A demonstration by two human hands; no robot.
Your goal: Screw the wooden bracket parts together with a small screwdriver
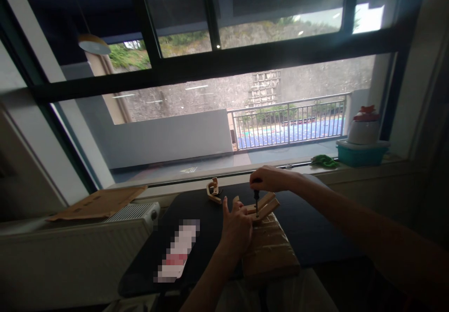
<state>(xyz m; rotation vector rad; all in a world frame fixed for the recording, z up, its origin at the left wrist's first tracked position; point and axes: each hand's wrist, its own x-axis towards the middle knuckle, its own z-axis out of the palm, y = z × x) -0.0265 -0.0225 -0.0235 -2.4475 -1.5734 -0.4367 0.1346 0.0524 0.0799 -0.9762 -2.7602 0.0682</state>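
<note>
My right hand [269, 178] is closed round the dark handle of a screwdriver [257, 199], which stands nearly upright with its tip down on a light wooden piece [271, 207]. My left hand [237, 224] grips the left end of this piece, one finger raised. Under the wooden piece lies a brown block [270, 251] that looks wrapped in clear film or tape. Beyond my left hand, apart from it, a second angled wooden piece [212, 192] rests on the dark table [206, 256]. The screw, if there is one, is too small to make out.
A blurred white and red flat item [177, 252] lies on the table at left. Farther left, a cardboard sheet [101, 200] rests on a white radiator [84, 246]. The windowsill holds a green cloth [324, 162], a teal box [363, 154] and a white container [364, 131].
</note>
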